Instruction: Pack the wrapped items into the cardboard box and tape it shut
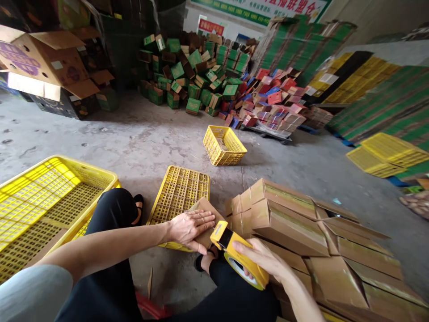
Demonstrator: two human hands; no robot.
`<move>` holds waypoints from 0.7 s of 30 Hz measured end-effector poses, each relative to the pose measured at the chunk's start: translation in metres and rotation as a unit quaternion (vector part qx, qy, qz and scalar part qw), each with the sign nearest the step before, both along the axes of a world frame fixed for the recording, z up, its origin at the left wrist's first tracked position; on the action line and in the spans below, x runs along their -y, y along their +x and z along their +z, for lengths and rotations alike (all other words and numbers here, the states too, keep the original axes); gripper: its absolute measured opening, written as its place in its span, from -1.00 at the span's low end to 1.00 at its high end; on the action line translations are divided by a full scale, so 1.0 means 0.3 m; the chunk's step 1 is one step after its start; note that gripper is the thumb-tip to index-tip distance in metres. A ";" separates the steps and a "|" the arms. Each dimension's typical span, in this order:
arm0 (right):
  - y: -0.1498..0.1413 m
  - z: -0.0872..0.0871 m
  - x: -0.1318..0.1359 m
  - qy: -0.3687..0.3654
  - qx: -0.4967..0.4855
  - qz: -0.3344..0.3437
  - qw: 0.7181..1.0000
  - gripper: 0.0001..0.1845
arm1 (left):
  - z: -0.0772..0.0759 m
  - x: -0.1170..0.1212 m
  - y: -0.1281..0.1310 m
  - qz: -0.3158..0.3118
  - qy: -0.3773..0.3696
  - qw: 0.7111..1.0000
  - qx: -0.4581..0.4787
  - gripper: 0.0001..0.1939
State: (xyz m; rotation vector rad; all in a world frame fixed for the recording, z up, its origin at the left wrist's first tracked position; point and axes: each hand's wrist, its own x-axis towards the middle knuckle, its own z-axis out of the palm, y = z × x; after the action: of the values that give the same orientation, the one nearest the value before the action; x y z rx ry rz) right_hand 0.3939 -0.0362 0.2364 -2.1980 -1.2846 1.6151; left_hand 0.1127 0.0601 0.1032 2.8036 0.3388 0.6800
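Observation:
My left hand [191, 227] lies flat, fingers stretched out, on a brown cardboard box [205, 206]. That box rests on an upturned yellow plastic crate [182, 188] in front of my knees. In my right hand [259, 257] is a yellow tape dispenser [231, 239] carrying a roll of tape. The dispenser's front end is close to the box's right edge, beside my left fingertips; whether it touches the box I cannot tell. Part of the box is hidden under my left hand.
Stacked cardboard boxes [295, 223] stand close on my right. A large yellow crate [60, 197] is at my left, and a smaller yellow basket [225, 145] sits ahead on the concrete floor. Farther back lie heaps of green boxes [192, 89] and red boxes [275, 98].

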 end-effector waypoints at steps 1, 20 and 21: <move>-0.003 0.002 0.002 -0.001 -0.003 0.002 1.000 -0.22 | 0.000 -0.001 -0.001 0.002 0.001 1.000 -0.001 0.10; -0.016 0.053 0.074 0.016 -0.060 0.009 0.998 -0.21 | 0.011 0.026 0.014 0.001 0.038 0.999 -0.027 0.02; -0.011 0.049 0.077 0.011 -0.057 0.009 0.998 -0.20 | 0.011 0.031 0.020 -0.001 0.040 0.999 -0.024 0.02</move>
State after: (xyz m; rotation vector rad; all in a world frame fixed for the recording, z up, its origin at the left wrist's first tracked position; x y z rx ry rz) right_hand 0.3906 -0.0592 0.2512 -2.0546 -1.2892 1.6966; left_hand 0.1187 0.0508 0.1066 2.8999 0.3241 0.6400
